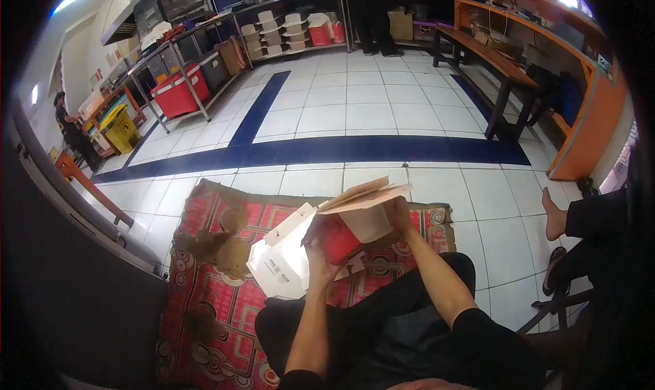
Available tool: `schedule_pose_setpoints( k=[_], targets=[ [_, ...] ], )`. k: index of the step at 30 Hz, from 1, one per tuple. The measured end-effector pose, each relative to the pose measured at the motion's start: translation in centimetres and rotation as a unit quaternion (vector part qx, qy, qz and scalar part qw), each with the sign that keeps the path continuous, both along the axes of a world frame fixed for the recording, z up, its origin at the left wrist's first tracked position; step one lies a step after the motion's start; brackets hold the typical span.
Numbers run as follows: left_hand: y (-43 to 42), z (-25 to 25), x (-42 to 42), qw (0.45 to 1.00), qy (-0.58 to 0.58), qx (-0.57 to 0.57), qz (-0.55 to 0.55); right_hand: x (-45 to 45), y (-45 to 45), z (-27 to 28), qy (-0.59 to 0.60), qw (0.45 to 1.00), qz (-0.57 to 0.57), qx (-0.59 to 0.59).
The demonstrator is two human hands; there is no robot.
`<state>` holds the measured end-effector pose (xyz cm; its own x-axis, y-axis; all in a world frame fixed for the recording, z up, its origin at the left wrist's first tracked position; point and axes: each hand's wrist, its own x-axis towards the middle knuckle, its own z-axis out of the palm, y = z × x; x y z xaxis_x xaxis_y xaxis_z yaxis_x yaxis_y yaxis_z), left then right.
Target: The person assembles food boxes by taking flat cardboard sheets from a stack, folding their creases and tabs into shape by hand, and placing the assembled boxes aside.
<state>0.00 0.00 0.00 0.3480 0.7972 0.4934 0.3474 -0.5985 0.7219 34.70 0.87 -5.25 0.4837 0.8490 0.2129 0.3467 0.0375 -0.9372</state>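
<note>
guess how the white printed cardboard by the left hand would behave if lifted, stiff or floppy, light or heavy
The white printed cardboard is probably light for its size, as it looks thin. Its panel seems fairly stiff, showing no clear sag beside the left hand. The angled flap along its upper edge may swing at the crease.

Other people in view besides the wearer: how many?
3: one person standing far left; a second person at the back, upper body cut off; a third person at right, only legs and feet showing. Others may be hidden.
</note>
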Motion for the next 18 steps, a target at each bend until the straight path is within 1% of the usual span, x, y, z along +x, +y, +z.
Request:
schedule_pose_setpoints(
  k=[2,3,5,6,8,9,10,11,12,14,15,17,18],
  targets=[
    [0.2,-0.5,0.0,1.000,-0.007,-0.008,-0.018,0.3,0.0,-1.3,-0.100,0.985,-0.007,0.143],
    [0.1,-0.6,0.2,1.000,-0.011,-0.012,-0.025,1.0,0.4,-1.3,-0.104,0.984,-0.007,0.142],
    [0.1,-0.6,-0.2,0.999,0.009,0.036,-0.006,0.9,1.0,-1.8,-0.146,0.971,-0.007,0.191],
    [-0.4,-0.5,-0.2,0.999,0.012,0.030,-0.008,0.8,0.4,-1.6,-0.143,0.972,-0.008,0.185],
    [-0.4,0.4,0.3,0.999,0.012,0.030,-0.006,0.9,-0.2,0.0,-0.087,0.995,0.023,0.049],
    [-0.4,0.7,0.3,0.999,0.013,0.032,-0.006,1.1,0.3,-0.6,-0.087,0.995,0.022,0.053],
    [-0.4,0.7,0.2,0.999,0.021,0.029,-0.005,1.6,0.9,-1.7,-0.221,0.972,0.038,0.076],
    [-0.4,0.7,0.1,0.999,0.030,0.027,-0.003,1.9,1.6,-2.7,-0.350,0.930,0.053,0.097],
    [-0.4,1.0,0.1,0.999,0.029,0.033,-0.001,1.8,1.9,-1.6,-0.351,0.929,0.053,0.104],
    [-0.5,1.0,0.0,0.999,0.031,0.033,-0.001,1.1,1.5,1.3,-0.287,0.950,0.104,0.070],
    [-0.6,0.9,0.1,0.999,0.032,0.031,-0.003,1.3,1.6,1.6,-0.287,0.949,0.102,0.075],
    [-0.6,0.8,0.1,0.999,0.034,0.027,-0.004,1.9,1.7,2.0,-0.363,0.922,0.132,-0.031],
    [-0.5,0.8,0.1,0.999,0.035,0.027,-0.005,1.3,1.4,3.2,-0.363,0.922,0.133,-0.027]
  ],
)
